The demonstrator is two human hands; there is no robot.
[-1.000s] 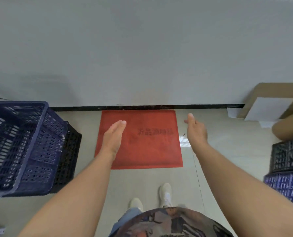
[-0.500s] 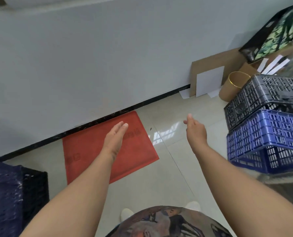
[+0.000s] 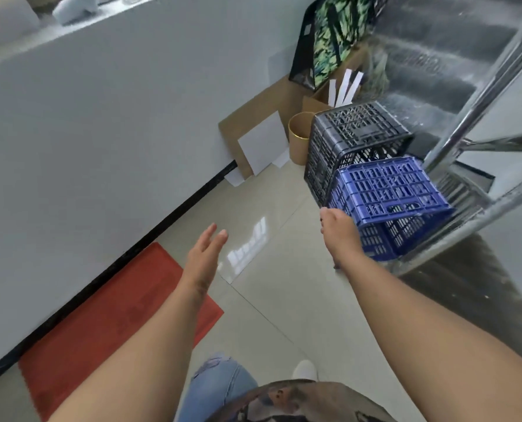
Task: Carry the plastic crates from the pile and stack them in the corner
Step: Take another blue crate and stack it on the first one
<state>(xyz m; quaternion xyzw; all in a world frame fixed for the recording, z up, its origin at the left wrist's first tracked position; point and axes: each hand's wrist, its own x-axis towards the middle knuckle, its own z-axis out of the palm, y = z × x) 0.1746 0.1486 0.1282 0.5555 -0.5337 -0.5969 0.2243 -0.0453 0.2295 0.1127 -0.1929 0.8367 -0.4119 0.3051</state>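
single head view, steeply downward, close over floor [image 3: 284,300]

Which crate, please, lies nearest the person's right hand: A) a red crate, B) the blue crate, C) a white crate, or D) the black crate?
B: the right hand is at the near corner of the blue crate, while the black crate lies farther back.

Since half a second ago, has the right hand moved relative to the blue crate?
Yes. The right hand has closed in on the blue crate, now at its near corner; contact cannot be told.
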